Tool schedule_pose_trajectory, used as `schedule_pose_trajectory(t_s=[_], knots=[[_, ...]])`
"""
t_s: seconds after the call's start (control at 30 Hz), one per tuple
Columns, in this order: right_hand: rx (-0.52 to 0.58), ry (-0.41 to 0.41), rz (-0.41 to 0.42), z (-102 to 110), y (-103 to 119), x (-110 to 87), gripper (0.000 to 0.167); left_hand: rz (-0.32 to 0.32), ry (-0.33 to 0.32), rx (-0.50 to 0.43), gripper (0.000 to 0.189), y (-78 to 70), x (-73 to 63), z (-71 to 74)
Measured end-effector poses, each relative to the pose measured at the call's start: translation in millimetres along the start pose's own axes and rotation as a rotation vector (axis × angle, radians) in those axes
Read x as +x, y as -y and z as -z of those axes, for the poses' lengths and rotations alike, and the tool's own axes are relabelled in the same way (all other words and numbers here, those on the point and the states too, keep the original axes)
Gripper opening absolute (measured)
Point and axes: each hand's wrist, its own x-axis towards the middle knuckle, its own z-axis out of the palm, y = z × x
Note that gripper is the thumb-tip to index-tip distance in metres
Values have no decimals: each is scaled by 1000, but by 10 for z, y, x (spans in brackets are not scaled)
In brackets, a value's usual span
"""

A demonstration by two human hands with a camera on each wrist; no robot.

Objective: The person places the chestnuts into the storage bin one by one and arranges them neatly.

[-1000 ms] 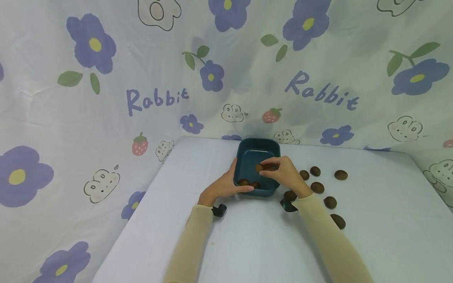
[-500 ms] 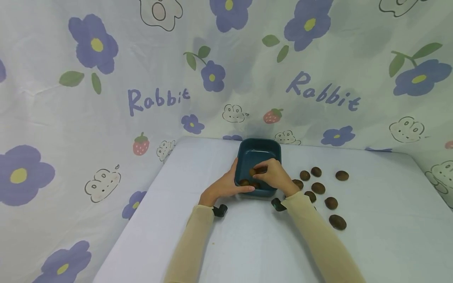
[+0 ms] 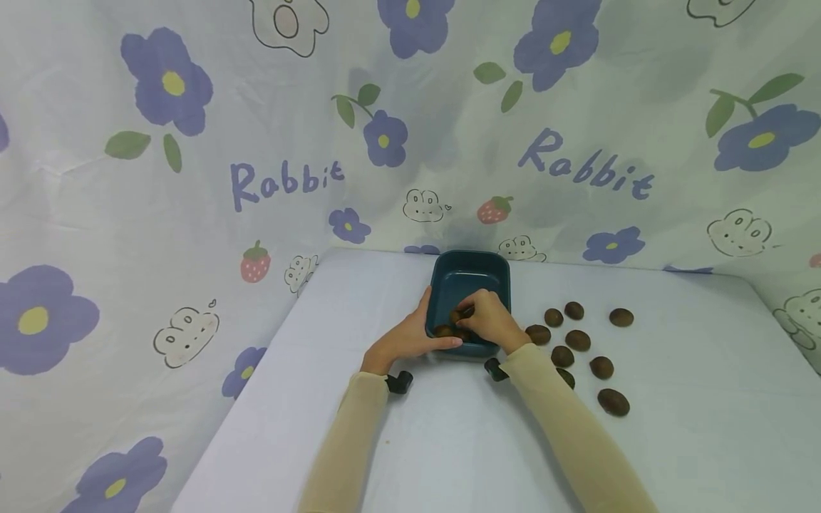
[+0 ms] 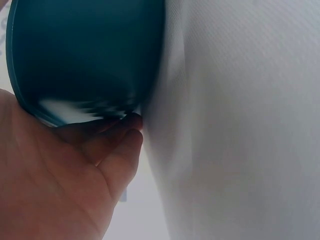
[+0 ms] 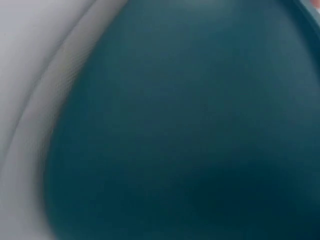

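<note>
A dark teal rectangular dish (image 3: pixel 471 258) stands on the white table. My left hand (image 3: pixel 405 336) grips its near left corner, thumb along the near rim and fingers along the left wall. In the left wrist view this hand (image 4: pixel 55 175) lies against the teal dish (image 4: pixel 85 55). Inside the dish, my right hand (image 3: pixel 490 320) pinches a small brown rounded piece (image 3: pixel 456 316), low near the left side. Beneath it lie more brown pieces (image 3: pixel 443 331), partly hidden by both hands. The right wrist view shows only the blurred dish wall (image 5: pixel 170 110).
Several brown oval pieces (image 3: pixel 578 340) lie scattered on the table right of the dish, some close to the right wrist. One near the right sleeve (image 3: pixel 564 377) is partly covered. A floral curtain (image 3: pixel 449 128) hangs behind the table (image 3: pixel 436 442).
My right hand has moved left and down into the dish with the pinched brown piece, uncovering pieces on the table beside the wrist. The left hand and the dish have stayed in place.
</note>
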Motion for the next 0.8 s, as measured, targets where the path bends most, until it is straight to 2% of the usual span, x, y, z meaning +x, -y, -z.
schedule_pose_trajectory(t_s=[0.23,0.47,0.63,0.8], knots=[[-42,3,-2,-37,10,43,22,-11,2,-4,137,-11,-1,5],[-53,11,-23,-92,7,88,22,-10,0,6,137,6,12,-6],[-43,7,-24,-102,19,98,23,-33,-3,0,136,-1,16,-4],[-36,2,4,-95,18,92,21,-6,-1,10,137,-1,8,-5]])
